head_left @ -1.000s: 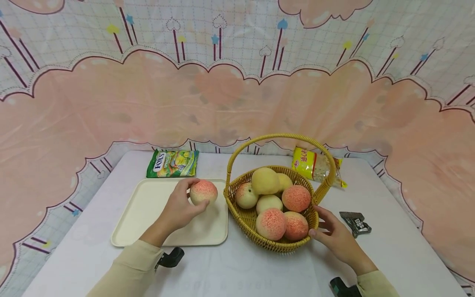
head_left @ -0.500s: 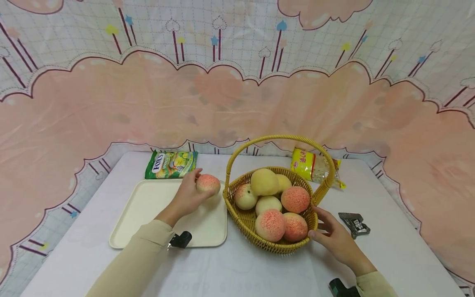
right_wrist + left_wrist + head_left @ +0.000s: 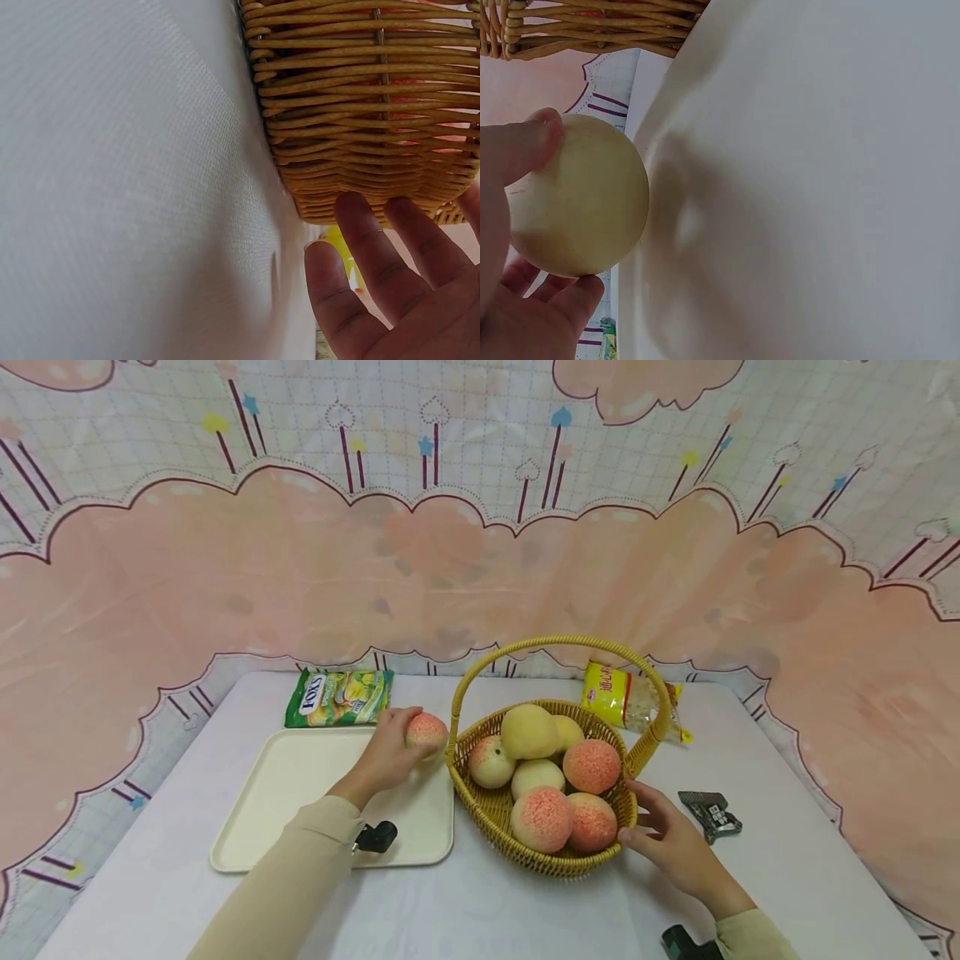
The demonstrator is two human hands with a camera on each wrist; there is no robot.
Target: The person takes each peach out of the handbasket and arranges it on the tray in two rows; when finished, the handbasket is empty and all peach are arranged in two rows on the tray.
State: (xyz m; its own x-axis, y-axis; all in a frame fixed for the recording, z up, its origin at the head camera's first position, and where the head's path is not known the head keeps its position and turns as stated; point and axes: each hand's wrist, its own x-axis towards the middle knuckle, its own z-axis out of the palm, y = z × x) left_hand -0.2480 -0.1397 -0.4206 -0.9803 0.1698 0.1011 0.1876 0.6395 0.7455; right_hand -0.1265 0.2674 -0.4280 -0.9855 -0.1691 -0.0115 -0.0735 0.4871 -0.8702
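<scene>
In the head view my left hand grips a pink-topped peach over the right back corner of the cream tray. The left wrist view shows the pale underside of this peach between thumb and fingers; whether it touches the tray I cannot tell. A yellow wicker basket with a tall handle stands right of the tray, with several peaches inside. Against its right side rests my right hand, its fingers fairly straight on the wicker in the right wrist view.
Behind the tray lies a green FOX'S candy bag. A yellow-and-clear food packet lies behind the basket, partly hidden by its handle. Right of my right hand is a small black packet. A patterned cloth hangs behind the table.
My left hand has carried the peach rightward and slightly back, toward the basket's left edge. The right hand has stayed at the basket's side. The whole head view has shifted slightly.
</scene>
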